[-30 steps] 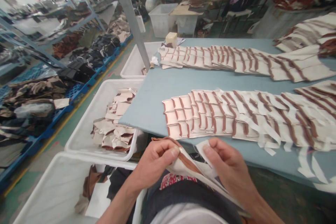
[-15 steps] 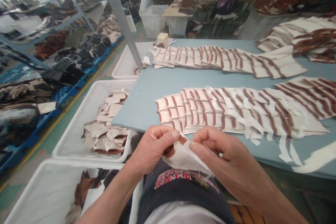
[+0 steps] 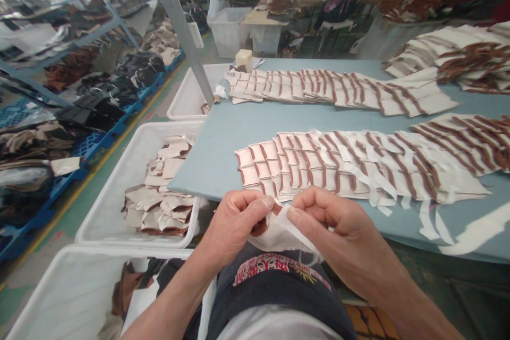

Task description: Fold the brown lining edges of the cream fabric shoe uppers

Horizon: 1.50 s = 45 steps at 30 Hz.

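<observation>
- Left hand (image 3: 244, 226), one: thumb and fingers pinched on one cream-and-brown cloth piece (image 3: 271, 243), which hangs between and below the hands.
- Right hand (image 3: 332, 226), one: thumb and finger pinched on one white strip (image 3: 294, 227), its long axis slanting from beside the left fingertips down rightward, under the right thumb.
- White bins (image 3: 113, 191), three: left of the left hand.
- Counter (image 3: 255, 123), one: beyond both hands, bearing overlapping cloth pieces (image 3: 292, 162).

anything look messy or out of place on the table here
Mainly the loose white strips: they lie haphazardly across the nearer row of panels, some trailing onto the blue table, while the farther row shows none. The cloth between the left hand and right hand is partly covered, so I can't judge it.
</observation>
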Each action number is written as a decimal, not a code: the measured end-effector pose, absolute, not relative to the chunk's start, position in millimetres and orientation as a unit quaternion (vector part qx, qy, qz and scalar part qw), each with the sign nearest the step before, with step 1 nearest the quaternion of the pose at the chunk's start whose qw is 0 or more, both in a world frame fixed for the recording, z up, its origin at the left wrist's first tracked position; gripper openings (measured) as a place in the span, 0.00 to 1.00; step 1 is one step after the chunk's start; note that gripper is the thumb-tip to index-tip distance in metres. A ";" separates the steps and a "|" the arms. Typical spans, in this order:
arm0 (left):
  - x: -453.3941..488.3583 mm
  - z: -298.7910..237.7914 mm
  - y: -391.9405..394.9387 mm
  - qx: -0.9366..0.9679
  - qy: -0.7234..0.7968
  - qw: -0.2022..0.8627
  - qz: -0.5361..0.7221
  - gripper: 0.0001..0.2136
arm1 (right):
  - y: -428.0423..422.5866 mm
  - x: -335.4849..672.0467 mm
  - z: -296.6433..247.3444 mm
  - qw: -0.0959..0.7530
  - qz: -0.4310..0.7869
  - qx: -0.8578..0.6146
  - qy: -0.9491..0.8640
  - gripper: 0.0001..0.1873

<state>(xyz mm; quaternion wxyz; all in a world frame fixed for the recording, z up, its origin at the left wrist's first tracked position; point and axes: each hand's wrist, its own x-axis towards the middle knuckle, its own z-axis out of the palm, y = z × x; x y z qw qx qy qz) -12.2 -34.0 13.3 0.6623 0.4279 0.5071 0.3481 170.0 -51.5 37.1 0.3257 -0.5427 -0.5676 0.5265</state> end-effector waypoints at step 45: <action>-1.4 4.7 -42.4 0.490 0.550 0.530 0.420 0.06 | -50.5 149.1 6.7 0.324 0.383 -0.616 -0.607 0.11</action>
